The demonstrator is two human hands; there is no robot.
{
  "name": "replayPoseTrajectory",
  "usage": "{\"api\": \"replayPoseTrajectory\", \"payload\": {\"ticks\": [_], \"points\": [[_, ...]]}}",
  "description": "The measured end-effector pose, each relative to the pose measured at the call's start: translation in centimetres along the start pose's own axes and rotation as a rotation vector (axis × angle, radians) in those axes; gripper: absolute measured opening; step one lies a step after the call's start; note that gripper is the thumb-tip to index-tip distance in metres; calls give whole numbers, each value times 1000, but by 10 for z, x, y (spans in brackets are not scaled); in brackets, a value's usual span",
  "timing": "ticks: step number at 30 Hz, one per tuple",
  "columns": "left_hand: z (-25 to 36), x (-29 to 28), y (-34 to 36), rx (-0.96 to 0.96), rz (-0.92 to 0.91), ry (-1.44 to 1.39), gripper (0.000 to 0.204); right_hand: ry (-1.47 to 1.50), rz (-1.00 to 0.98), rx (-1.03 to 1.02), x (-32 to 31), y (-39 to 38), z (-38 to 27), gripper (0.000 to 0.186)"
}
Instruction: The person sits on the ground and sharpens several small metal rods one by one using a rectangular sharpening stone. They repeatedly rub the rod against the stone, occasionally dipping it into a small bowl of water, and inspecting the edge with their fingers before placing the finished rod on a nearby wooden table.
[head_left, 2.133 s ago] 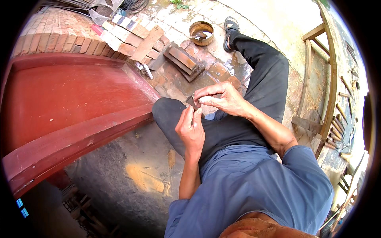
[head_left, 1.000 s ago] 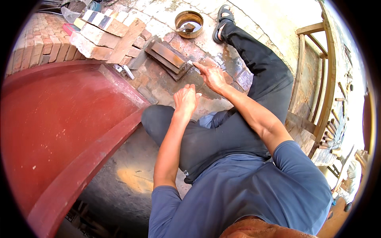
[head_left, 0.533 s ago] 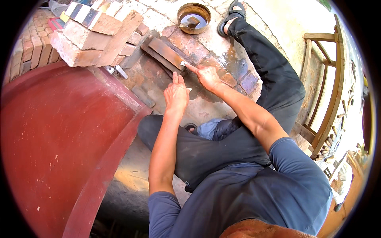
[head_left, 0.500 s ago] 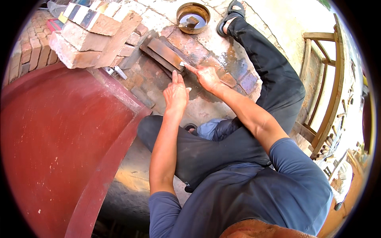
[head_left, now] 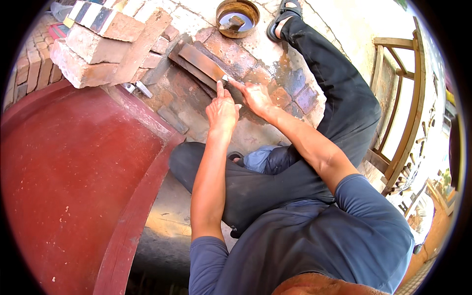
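A long, reddish-brown rectangular block (head_left: 201,61), like a sharpening stone, lies slanting on a darker slab on the wet bricks. At its near end is a small shiny metal piece, like a blade tip (head_left: 225,77). My right hand (head_left: 254,97) has its index finger stretched onto that piece, its other fingers curled beneath. From the left, my left hand (head_left: 222,112) points its index finger at the same end of the block; its thumb stands apart and its other fingers are partly bent. Whatever lies under the fingers is mostly hidden.
A round metal basin (head_left: 238,18) with water and a brownish lump stands beyond the block. Stacked bricks (head_left: 101,44) rise at the far left, beside a large red panel (head_left: 83,187). A wooden frame (head_left: 415,108) stands at right, near my outstretched leg (head_left: 334,73).
My left hand has shifted slightly right and farther, with one finger now extended rather than two. My right hand stays at the block's near end. The whole view has shifted slightly.
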State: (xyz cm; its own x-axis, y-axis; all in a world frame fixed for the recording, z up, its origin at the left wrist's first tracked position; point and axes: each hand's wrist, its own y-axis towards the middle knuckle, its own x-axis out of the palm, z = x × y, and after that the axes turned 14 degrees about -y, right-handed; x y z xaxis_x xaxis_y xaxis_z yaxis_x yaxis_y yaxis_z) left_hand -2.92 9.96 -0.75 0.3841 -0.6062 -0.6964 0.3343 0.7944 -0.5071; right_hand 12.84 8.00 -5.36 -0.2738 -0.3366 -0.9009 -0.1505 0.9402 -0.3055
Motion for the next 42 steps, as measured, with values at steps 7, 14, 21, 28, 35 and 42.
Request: {"api": "replayPoseTrajectory", "payload": {"ticks": [7, 14, 21, 28, 35, 42], "points": [[-10, 1, 6, 15, 37, -18, 70, 19, 55, 33, 16, 5, 1, 68], [-12, 5, 8, -34, -35, -47, 67, 39, 4, 49, 9, 18, -2, 69], [-14, 2, 13, -51, -69, -15, 57, 51, 88, 20, 5, 26, -10, 68], [-7, 6, 6, -22, 0, -32, 40, 81, 45, 66, 8, 11, -9, 66], [-9, 15, 11, 3, -35, -118, 52, 74, 9, 60, 3, 9, -5, 63], [-10, 14, 4, -2, -21, -120, 61, 63, -92, 71, 2, -7, -4, 70]]}}
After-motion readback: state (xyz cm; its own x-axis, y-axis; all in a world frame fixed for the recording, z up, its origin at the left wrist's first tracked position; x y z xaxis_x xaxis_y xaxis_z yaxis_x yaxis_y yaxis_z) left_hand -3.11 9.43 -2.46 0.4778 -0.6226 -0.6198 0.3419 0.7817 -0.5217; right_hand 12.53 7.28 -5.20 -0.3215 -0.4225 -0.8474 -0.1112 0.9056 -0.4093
